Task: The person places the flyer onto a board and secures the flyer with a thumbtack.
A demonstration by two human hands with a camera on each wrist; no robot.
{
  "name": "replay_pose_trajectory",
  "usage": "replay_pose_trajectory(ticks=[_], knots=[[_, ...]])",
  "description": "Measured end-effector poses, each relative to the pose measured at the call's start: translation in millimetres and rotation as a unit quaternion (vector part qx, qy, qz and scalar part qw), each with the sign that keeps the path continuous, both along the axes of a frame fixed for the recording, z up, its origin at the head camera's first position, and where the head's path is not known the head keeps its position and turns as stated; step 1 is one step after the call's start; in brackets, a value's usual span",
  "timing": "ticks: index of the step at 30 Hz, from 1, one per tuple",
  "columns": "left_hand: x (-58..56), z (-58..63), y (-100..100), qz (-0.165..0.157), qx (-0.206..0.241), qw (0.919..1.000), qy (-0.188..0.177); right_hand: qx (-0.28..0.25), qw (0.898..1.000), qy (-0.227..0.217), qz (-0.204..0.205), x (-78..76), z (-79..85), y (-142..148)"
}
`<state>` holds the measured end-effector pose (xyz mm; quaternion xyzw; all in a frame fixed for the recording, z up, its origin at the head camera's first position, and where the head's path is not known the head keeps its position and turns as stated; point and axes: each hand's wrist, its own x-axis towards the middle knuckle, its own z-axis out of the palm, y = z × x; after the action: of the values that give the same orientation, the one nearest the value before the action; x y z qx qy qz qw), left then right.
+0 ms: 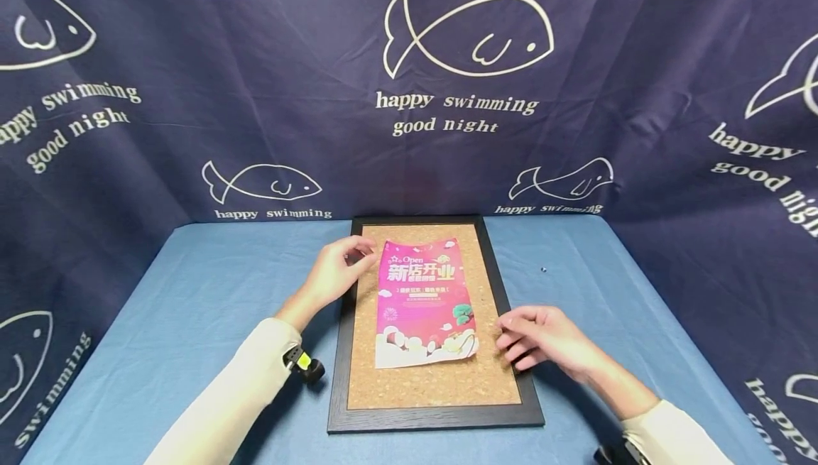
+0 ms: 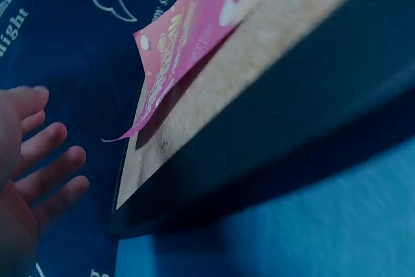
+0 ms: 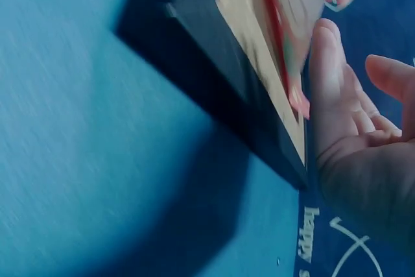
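Note:
A pink and white printed poster [image 1: 424, 302] with an "Open" heading lies on a black-framed cork board [image 1: 434, 388], its edges slightly curled up. My left hand [image 1: 335, 266] hovers over the board's upper left frame, thumb and index fingertips close to the poster's upper left edge. In the left wrist view, the left hand's fingers [image 2: 55, 154] are loosely spread, apart from the poster's lifted corner. My right hand [image 1: 549, 337] is over the board's right frame, fingers loosely bent, near the poster's lower right corner. Nothing shows in the right hand [image 3: 363, 134] in its wrist view.
A tiny shiny object [image 1: 544, 269] lies on the blue tablecloth [image 1: 211, 273] right of the board. Behind the table hangs a dark blue curtain [image 1: 319, 96] with white fish drawings and lettering. Both wrists wear straps with small dark devices [image 1: 307, 364].

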<state>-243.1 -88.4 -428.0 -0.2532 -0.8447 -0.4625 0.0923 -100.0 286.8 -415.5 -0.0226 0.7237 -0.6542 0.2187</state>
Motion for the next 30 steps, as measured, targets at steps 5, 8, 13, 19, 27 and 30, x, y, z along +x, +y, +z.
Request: replay_pose_trajectory(ticks=[5,8,13,19,27,30], knots=[[15.9,2.8,-5,-0.046,-0.077,0.9954,0.036,0.011,0.997,0.052,-0.059,-11.3,1.5,20],[23.4,1.5,-9,-0.068,-0.123,0.9885,0.056,0.025,0.992,0.079,-0.096,-17.6,-0.7,30],[33.0,-5.8,-11,-0.117,-0.173,0.9717,0.11,0.062,0.976,0.141,-0.152,-29.2,-10.6,44],[44.7,-17.0,-8,-0.145,-0.215,0.9545,0.147,0.102,0.951,0.194,-0.219,-42.1,-24.4,58],[54.8,-27.9,-3,-0.169,-0.249,0.9451,0.128,0.191,0.919,0.215,-0.271,-57.0,-29.1,66],[55.7,-31.4,-2,-0.179,-0.251,0.9437,0.119,0.228,0.911,0.215,-0.268,-63.8,-29.9,69]])
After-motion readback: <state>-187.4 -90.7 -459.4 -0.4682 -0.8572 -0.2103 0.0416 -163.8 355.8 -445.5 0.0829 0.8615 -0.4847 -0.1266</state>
